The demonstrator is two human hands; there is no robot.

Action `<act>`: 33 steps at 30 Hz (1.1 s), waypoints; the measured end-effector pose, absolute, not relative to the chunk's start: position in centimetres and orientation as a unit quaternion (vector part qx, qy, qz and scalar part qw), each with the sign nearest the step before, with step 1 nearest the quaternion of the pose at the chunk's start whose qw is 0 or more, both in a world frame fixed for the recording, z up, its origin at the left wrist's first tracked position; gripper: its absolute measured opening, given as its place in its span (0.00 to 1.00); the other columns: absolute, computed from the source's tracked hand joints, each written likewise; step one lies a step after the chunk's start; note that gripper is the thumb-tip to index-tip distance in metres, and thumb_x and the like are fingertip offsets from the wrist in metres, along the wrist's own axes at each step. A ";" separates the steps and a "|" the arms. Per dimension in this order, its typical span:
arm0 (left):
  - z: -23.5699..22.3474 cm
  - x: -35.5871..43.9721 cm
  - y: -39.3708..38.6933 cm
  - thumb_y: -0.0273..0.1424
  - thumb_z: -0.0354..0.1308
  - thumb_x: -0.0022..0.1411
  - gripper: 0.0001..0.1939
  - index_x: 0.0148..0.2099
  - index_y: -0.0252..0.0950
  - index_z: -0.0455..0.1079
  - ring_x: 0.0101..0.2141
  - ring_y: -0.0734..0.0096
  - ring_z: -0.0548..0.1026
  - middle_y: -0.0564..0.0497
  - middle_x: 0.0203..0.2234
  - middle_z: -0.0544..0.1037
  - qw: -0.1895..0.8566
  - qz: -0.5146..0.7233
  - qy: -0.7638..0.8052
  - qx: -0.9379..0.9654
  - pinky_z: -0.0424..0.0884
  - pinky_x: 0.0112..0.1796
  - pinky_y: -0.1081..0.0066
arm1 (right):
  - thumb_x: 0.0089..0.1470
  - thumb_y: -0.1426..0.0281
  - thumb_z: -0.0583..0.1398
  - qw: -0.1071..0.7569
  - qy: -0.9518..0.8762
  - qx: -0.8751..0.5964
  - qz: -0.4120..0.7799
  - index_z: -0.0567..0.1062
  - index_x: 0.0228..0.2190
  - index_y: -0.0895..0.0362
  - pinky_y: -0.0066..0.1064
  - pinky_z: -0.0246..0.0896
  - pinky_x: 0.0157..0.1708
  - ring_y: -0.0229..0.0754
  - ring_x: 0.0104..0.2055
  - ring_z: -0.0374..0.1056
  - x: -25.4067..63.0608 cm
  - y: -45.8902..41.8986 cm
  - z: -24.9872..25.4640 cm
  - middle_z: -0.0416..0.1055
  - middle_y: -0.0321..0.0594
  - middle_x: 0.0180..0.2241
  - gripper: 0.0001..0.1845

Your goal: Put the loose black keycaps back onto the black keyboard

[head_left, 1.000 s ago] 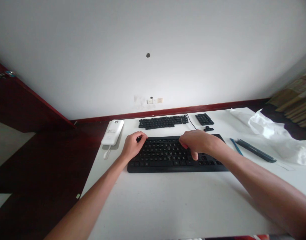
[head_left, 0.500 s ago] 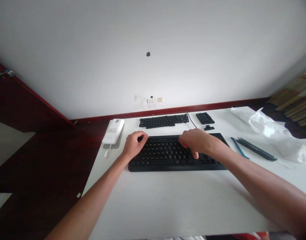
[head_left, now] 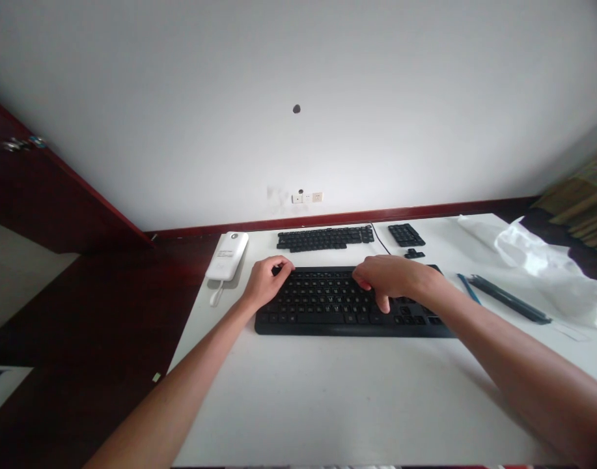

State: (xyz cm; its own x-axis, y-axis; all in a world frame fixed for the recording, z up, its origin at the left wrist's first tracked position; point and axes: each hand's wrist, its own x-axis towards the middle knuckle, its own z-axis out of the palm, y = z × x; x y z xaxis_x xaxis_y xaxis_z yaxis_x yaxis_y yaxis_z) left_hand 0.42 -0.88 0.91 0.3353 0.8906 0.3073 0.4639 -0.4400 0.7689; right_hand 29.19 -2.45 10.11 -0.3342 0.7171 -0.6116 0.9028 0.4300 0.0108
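Observation:
A black keyboard (head_left: 322,319) lies on the white table, its key positions showing small pale marks. My left hand (head_left: 269,281) is at its upper left corner, thumb and fingers curled together on the edge. My right hand (head_left: 388,281) is over the right part of the keys, fingers bent down and closed, one digit hanging towards the front; its fingertips are partly hidden. Behind the keyboard are a block of black keys (head_left: 325,238), a smaller number-key block (head_left: 403,235) and a small arrow-key piece (head_left: 414,253).
A white power bank (head_left: 228,256) with a looped strap lies at the left table edge. To the right are a thin blue tool (head_left: 468,288), a long dark bar-shaped item (head_left: 510,299) and a crumpled white bag (head_left: 532,257). A black cable (head_left: 380,239) runs behind the keyboard.
The whole view has shifted slightly, so things appear a little further right. Both hands stay at nearly the same places on the keyboard.

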 end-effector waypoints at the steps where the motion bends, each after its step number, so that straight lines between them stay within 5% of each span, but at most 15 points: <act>1: 0.9 0.4 -0.9 0.37 0.55 0.73 0.15 0.36 0.38 0.78 0.39 0.64 0.80 0.52 0.35 0.83 0.293 0.368 0.443 0.763 0.72 0.45 0.68 | 0.35 0.75 0.77 0.272 0.796 0.512 -0.173 0.80 0.43 0.58 0.34 0.53 0.30 0.56 0.44 0.73 29.4 -2.5 10.0 0.77 0.46 0.41 0.29; 12: 1.0 0.3 -0.8 0.39 0.55 0.73 0.16 0.36 0.38 0.78 0.38 0.64 0.80 0.51 0.36 0.83 0.301 0.367 0.441 0.762 0.73 0.45 0.68 | 0.41 0.70 0.75 0.247 0.788 0.527 -0.200 0.80 0.40 0.57 0.33 0.54 0.30 0.53 0.41 0.73 30.4 -3.1 10.7 0.75 0.45 0.41 0.21; 33: 1.0 0.3 -0.9 0.39 0.54 0.73 0.17 0.36 0.38 0.78 0.39 0.63 0.81 0.51 0.36 0.84 0.290 0.362 0.451 0.763 0.74 0.46 0.67 | 0.45 0.75 0.73 0.259 0.788 0.524 -0.192 0.81 0.41 0.59 0.33 0.54 0.31 0.54 0.44 0.75 29.5 -3.9 11.6 0.77 0.48 0.43 0.19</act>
